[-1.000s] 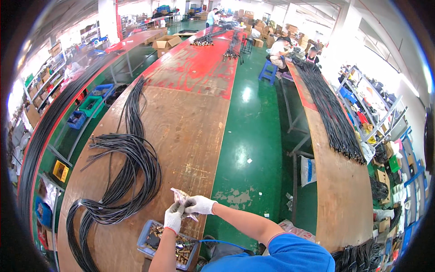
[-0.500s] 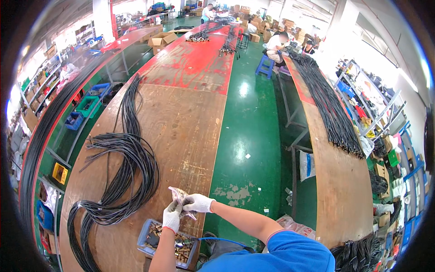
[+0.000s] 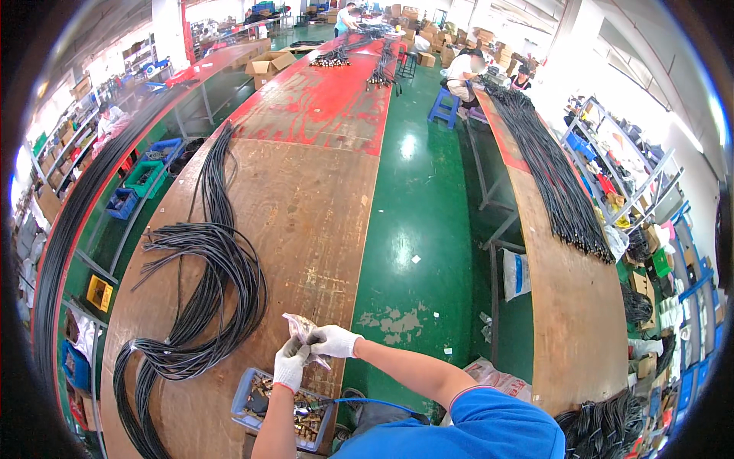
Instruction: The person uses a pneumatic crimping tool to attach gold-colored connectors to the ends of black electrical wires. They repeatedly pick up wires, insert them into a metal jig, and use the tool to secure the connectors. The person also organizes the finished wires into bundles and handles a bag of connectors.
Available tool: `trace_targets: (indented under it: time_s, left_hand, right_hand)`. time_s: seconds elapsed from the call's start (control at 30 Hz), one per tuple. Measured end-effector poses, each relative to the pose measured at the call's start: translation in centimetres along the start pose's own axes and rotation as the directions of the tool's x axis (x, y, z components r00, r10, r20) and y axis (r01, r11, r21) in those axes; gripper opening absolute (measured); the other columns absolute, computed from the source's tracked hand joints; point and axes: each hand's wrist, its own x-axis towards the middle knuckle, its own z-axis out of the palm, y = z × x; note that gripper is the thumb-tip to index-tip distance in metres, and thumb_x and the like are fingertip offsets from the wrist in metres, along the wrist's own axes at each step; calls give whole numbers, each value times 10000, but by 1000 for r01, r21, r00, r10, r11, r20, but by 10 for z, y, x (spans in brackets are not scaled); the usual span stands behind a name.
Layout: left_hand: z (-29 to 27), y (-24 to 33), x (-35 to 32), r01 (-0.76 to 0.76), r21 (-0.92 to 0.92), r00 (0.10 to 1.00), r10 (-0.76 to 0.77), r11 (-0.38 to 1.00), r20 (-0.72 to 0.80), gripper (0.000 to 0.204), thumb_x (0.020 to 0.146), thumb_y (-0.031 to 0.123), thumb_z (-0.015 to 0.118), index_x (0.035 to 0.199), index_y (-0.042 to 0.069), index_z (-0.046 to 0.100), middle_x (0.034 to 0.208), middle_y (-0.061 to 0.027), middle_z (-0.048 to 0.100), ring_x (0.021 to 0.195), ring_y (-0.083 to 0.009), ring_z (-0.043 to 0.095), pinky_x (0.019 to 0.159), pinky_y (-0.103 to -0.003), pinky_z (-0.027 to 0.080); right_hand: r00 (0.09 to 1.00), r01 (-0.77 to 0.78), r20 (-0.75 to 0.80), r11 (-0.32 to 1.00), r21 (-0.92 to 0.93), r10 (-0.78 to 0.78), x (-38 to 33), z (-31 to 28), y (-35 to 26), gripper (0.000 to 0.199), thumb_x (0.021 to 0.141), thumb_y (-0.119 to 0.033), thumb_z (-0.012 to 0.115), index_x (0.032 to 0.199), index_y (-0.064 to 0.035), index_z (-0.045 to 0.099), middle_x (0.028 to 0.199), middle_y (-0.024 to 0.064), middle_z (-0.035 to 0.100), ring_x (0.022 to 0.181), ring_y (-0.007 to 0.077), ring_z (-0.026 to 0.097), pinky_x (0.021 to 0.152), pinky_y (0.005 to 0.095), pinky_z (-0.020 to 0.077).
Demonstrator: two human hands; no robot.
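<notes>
Both my hands wear white work gloves and meet over the near right edge of the wooden table [image 3: 306, 191]. My left hand [image 3: 290, 367] and my right hand [image 3: 333, 342] pinch a small clear plastic bag [image 3: 299, 326] between them, its top sticking up past the fingers. What the bag holds is too small to tell. Just below my hands stands a translucent plastic bin [image 3: 243, 417] with many brass-coloured metal pieces [image 3: 307, 428]. To the left on the table lies a tied bundle of black cables [image 3: 222, 306], bent into a loop.
A green-floored aisle [image 3: 413, 252] separates this table from a right-hand table [image 3: 573, 329] covered with black cables [image 3: 547, 168]. A blue stool [image 3: 443, 107] stands by a seated person. More cables [image 3: 76, 206] run along the left bench. A cardboard box [image 3: 269, 67] sits beyond.
My hands stay at nearly the same spot, both on the plastic bag. The view has shifted slightly. At the far end, a person beside the table has changed posture.
</notes>
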Motion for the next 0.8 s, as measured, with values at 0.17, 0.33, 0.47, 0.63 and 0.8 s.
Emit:
trace_targets:
  time_s: [0.17,0.33,0.47,0.63,0.8]
  left_hand:
    - [4,-9,3,-9,31,1000,10,999,-26,369,987,7,612,1353,-38,597,1196,-121,706,976,-208,714,858,-371,625]
    - [18,5,2,189,258,973,-144,948,-183,225,993,84,564,1109,-51,702,997,-114,727,877,-172,704,770,-352,621]
    - [-26,-44,21,137,587,974,-1,798,-225,276,937,205,579,942,3,766,856,-205,746,774,-332,726,754,-446,564]
    - [8,5,0,-19,917,987,154,399,-46,314,947,290,560,933,52,765,919,-256,716,881,-443,695,804,-530,539]
    - [7,11,-1,-85,962,986,158,258,45,314,951,298,558,922,53,753,908,-260,711,892,-464,681,803,-564,527]
  right_hand:
    - [994,55,-61,891,-451,-92,2,8,-3,362,872,-357,636,1052,-55,720,962,239,725,907,410,708,812,475,561]
    - [990,52,-95,887,-459,-108,-4,14,-9,316,891,-342,599,996,-61,699,912,234,718,882,437,699,786,511,554]
    - [981,125,-66,860,-494,-181,-1,18,-15,286,902,-322,586,989,-67,682,870,233,712,833,436,699,752,520,555]
    - [978,128,-57,791,-598,-202,-12,14,-17,242,897,-297,583,955,-84,681,789,210,706,740,415,702,685,512,562]
    - [978,117,-46,717,-687,-204,-10,19,-14,224,879,-296,589,896,-103,701,761,189,705,712,408,703,659,515,563]
